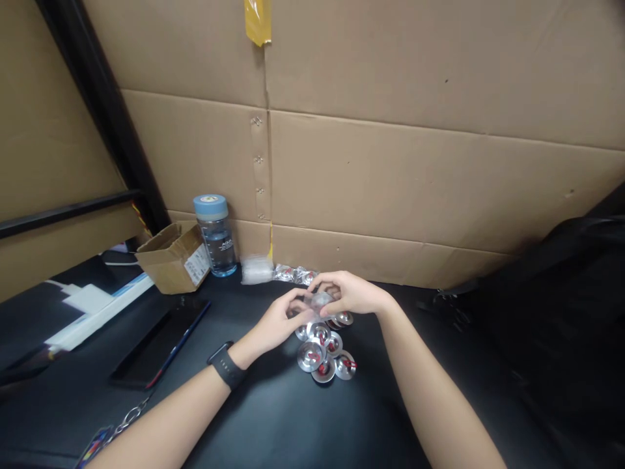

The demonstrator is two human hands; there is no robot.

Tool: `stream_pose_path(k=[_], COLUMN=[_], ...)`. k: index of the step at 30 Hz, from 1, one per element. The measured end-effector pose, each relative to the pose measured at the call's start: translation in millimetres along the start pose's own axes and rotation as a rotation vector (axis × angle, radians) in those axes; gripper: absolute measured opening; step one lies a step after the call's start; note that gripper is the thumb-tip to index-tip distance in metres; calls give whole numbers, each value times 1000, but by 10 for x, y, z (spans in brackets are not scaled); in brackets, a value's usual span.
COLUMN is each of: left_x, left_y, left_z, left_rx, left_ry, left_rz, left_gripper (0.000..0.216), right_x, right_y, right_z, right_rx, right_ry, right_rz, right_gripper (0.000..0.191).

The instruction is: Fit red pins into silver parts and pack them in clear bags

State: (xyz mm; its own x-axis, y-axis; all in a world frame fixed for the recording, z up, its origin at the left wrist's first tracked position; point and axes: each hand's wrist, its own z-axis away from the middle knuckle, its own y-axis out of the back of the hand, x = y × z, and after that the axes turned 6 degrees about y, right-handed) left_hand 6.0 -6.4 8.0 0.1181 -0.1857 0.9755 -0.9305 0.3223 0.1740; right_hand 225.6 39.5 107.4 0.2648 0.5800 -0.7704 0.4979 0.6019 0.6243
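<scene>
Close together, a person's bare hands pinch a small clear plastic piece [321,300] between them, just above a loose cluster of silver discs [307,355] with red centres. The left hand [286,316] grips from the left; the right hand [349,293] curls over from the right. From where I stand, blur hides whether anything is inside. Holding both sides probably steadies such flimsy plastic, and the discs seem heaped there for easy reach.

Beyond the fingers, by the cardboard wall [415,182], sit a stack of clear plastic [257,270] and a few wrapped discs [288,273], apparently set back out of the way. A dark watch [227,366] circles the left wrist.

Everything lies on a black desk [273,423]. Farther left stand a blue-lidded bottle [218,241] and an open cardboard box [173,270], with a flat dark device [161,342] in front and a white adapter [90,299] beyond. Yellow tape [258,23] marks the wall; a bulky dark shape [561,326] fills the right.
</scene>
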Motion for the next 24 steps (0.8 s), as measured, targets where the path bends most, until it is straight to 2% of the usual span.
stream_pose_path(k=[3, 13, 19, 24], left_x=[-12, -46, -109, -71], left_y=[6, 25, 30, 36], left_z=[5, 19, 10, 7], left_rx=[-38, -90, -82, -62], left_ry=[-20, -82, -49, -37], left_rz=[-1, -119, -182, -222], left_gripper=[51, 42, 38, 31], right_x=[40, 186, 162, 140], right_y=[-9, 19, 26, 17], right_z=[-10, -19, -20, -10], right_rx=[-15, -51, -44, -47], right_ry=[-20, -59, -47, -82], right_rz=[-49, -38, 63, 92], right_gripper=[42, 27, 21, 16])
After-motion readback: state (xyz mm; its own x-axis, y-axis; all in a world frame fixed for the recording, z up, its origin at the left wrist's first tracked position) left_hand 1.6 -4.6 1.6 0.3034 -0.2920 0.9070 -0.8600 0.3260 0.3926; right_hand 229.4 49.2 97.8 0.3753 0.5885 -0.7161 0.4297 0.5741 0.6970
